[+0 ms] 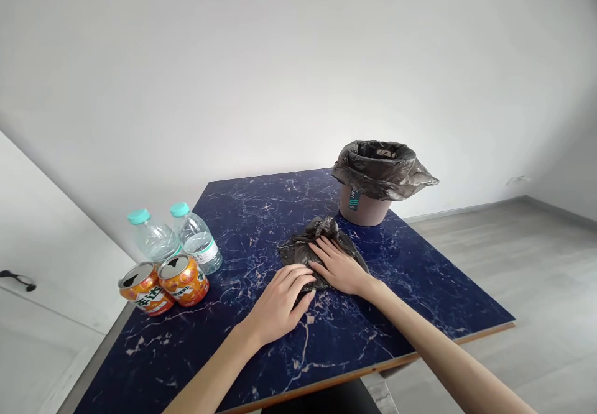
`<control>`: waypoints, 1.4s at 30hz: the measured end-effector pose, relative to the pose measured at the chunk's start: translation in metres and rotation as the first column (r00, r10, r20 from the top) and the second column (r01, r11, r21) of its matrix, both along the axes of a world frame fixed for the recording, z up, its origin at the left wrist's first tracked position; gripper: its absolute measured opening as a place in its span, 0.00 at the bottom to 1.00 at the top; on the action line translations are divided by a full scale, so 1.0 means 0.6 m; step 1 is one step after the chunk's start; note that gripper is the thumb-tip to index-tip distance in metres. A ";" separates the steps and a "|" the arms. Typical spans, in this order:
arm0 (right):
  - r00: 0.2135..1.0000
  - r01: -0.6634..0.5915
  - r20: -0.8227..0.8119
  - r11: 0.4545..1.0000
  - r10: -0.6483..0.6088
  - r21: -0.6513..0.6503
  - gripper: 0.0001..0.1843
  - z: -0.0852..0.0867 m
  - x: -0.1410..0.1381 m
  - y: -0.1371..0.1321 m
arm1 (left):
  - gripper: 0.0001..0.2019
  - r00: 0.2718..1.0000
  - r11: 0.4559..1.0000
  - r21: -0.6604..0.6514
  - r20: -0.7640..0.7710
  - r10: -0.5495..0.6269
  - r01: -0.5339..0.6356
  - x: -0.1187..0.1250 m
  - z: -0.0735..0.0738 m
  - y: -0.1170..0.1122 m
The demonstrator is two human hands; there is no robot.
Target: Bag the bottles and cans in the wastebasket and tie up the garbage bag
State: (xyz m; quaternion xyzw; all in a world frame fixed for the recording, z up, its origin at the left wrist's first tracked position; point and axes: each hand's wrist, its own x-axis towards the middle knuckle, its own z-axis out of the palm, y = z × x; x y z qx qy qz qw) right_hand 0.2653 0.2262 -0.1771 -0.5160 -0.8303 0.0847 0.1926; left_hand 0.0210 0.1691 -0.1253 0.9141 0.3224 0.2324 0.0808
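Observation:
A crumpled black plastic garbage bag [298, 252] lies on the dark blue marble-patterned table [252, 215], bunched up at its far side. My right hand [338, 266] rests flat on top of it, fingers spread apart. At the bag's near left edge is my left hand [282, 302], with its fingertips touching the plastic and the thumb held away from the fingers. Part of the bag is hidden beneath both hands. Behind it stands a brownish trash bin [364, 207], lined with a black bag [387, 176] folded over the rim.
Two clear bottles with turquoise caps, one on the left [153, 237] and one on the right [198, 240], stand at the table's left side. Before them are two opened orange soda cans [147, 288] [184, 280]. A white wall [280, 78] rises behind the table.

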 end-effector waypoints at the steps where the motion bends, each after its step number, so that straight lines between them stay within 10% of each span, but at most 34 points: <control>1: 1.000 0.000 -0.004 1.000 0.000 0.003 0.39 0.000 0.001 0.000 | 0.14 1.000 1.000 -0.002 0.000 0.000 0.000 -0.001 0.000 -0.001; 20: 0.999 0.021 -0.025 0.999 -0.020 0.037 0.37 -0.009 0.022 -0.008 | 0.15 1.000 1.000 -0.015 -0.021 0.008 -0.008 -0.005 -0.007 -0.001; 42: 0.977 0.212 0.036 0.977 -0.211 -0.020 0.40 -0.049 0.269 -0.077 | 0.14 1.000 1.000 -0.012 -0.004 0.006 -0.006 -0.006 -0.002 -0.004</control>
